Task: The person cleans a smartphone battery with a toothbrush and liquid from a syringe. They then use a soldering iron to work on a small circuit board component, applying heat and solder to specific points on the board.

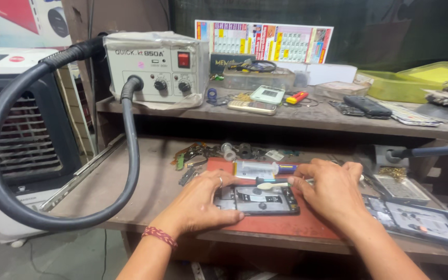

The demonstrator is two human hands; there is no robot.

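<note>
On a flat red mat [286, 225] atop the worn wooden counter [146, 192], the left hand [200, 203] lies open, pressing the edge of an opened black phone [259, 200], while the right hand [330, 193] pinches a slim pale plastic tool [273, 185] above it.

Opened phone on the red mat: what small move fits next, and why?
Probably ease the tool tip down onto the opened phone: the right hand holds the tool just above its top edge, while the left hand presses its left end flat on the red mat.
</note>
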